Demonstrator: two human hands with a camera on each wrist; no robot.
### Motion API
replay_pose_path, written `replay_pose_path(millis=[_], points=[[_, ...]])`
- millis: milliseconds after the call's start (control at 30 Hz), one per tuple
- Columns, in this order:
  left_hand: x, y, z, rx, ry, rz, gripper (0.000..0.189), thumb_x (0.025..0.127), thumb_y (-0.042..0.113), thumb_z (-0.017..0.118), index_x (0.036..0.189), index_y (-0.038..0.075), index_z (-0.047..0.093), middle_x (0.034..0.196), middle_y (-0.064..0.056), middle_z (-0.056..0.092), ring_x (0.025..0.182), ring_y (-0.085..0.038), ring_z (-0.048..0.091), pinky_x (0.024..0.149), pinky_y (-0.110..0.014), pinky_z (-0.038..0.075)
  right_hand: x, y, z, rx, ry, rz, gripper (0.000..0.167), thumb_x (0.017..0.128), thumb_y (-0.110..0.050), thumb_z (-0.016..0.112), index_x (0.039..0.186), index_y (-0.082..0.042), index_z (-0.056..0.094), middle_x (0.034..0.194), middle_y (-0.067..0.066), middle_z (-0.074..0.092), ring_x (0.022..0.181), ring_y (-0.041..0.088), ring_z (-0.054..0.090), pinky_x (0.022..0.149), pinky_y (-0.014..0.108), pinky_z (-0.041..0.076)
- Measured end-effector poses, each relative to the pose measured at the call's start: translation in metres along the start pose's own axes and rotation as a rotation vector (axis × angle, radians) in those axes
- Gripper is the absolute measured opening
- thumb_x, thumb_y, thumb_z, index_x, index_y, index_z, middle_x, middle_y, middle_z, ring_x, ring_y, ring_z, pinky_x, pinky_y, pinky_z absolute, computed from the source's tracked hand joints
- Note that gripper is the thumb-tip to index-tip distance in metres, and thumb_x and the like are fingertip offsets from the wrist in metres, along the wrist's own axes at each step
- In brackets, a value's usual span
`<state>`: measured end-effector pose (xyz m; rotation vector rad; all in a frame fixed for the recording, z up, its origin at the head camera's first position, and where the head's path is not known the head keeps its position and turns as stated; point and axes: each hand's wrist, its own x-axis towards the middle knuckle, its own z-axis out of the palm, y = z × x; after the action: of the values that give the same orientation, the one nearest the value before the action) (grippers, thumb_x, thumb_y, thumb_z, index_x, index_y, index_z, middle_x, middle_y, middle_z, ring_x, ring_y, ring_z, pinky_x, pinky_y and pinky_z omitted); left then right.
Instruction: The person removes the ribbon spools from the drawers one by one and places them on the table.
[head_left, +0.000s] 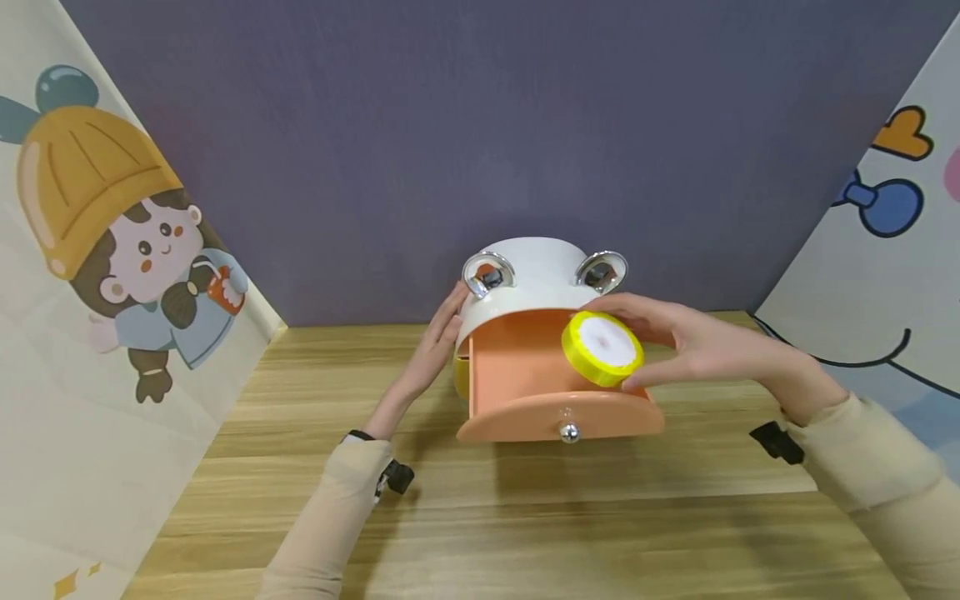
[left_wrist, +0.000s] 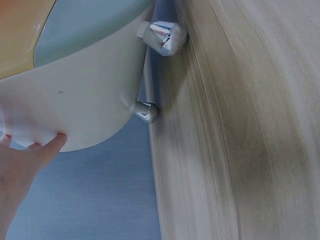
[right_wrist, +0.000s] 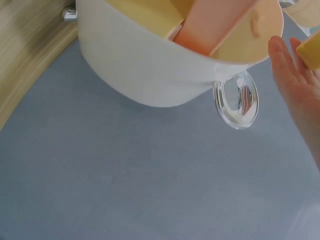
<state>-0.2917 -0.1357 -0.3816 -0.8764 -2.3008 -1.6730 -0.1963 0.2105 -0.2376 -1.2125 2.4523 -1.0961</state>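
A white rounded storage box (head_left: 528, 258) with two chrome ring eyes stands on the table. Its orange drawer (head_left: 558, 417) is pulled out and has a chrome knob (head_left: 569, 432). My left hand (head_left: 438, 337) rests against the box's left side, fingers extended, as the left wrist view shows at the white wall (left_wrist: 85, 105). Between thumb and fingers, my right hand (head_left: 686, 337) holds a yellow ribbon roll (head_left: 602, 348) with a white centre, tilted over the right part of the drawer. Only an edge of the roll (right_wrist: 311, 51) appears in the right wrist view.
The wooden table (head_left: 420, 533) reaches back to a dark blue-grey panel (head_left: 450, 125). Cartoon-printed panels stand at the left (head_left: 45, 367) and right (head_left: 915, 275). Chrome feet (left_wrist: 146, 111) stick out under the box.
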Motion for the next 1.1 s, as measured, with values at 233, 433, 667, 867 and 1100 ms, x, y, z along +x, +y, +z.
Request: replay_pose_path(millis=[233, 433, 667, 867, 1100], points=[[0.002, 0.001, 0.000, 0.006, -0.005, -0.004, 0.051, 0.109, 0.019, 0.030, 0.159, 0.022, 0.024, 0.169, -0.001, 0.008, 0.157, -0.019, 0.006, 0.127, -0.052, 0.010, -0.015, -0.002, -0.007, -0.037, 0.052, 0.031, 0.077, 0.083, -0.011, 0.080, 0.148, -0.024, 0.041, 0.138, -0.004, 0.056, 0.121, 0.006, 0.056, 0.103, 0.012, 0.045], [0.000, 0.029, -0.001, -0.016, -0.031, -0.023, 0.051, 0.108, 0.012, 0.029, 0.159, 0.009, 0.022, 0.169, -0.012, 0.006, 0.157, -0.029, 0.004, 0.126, -0.054, 0.008, -0.029, 0.000, -0.011, -0.055, 0.085, 0.068, 0.076, 0.080, -0.011, 0.082, 0.145, -0.024, 0.043, 0.136, -0.004, 0.058, 0.120, 0.008, 0.057, 0.100, 0.014, 0.047], [0.000, 0.038, -0.003, -0.022, -0.039, -0.038, 0.052, 0.107, 0.009, 0.029, 0.158, 0.007, 0.022, 0.169, -0.013, 0.006, 0.157, -0.029, 0.005, 0.127, -0.053, 0.010, -0.044, 0.006, -0.014, -0.057, 0.104, 0.073, 0.075, 0.082, -0.006, 0.079, 0.145, -0.021, 0.044, 0.137, -0.001, 0.058, 0.123, 0.008, 0.055, 0.098, 0.015, 0.047], [-0.002, 0.037, -0.002, -0.034, -0.033, -0.041, 0.052, 0.107, 0.010, 0.029, 0.159, 0.009, 0.022, 0.169, -0.010, 0.006, 0.157, -0.028, 0.004, 0.127, -0.052, 0.009, -0.055, 0.015, -0.014, -0.064, 0.111, 0.103, 0.073, 0.083, -0.005, 0.078, 0.145, -0.022, 0.044, 0.137, -0.002, 0.059, 0.121, 0.005, 0.057, 0.097, 0.016, 0.048], [-0.007, 0.034, -0.002, -0.029, -0.032, -0.058, 0.052, 0.107, 0.010, 0.028, 0.159, 0.010, 0.021, 0.169, -0.009, 0.006, 0.157, -0.027, 0.003, 0.127, -0.050, 0.009, -0.068, 0.028, -0.012, -0.043, 0.130, 0.144, 0.074, 0.082, -0.003, 0.078, 0.146, -0.018, 0.043, 0.137, -0.002, 0.058, 0.121, 0.000, 0.057, 0.096, 0.013, 0.048]])
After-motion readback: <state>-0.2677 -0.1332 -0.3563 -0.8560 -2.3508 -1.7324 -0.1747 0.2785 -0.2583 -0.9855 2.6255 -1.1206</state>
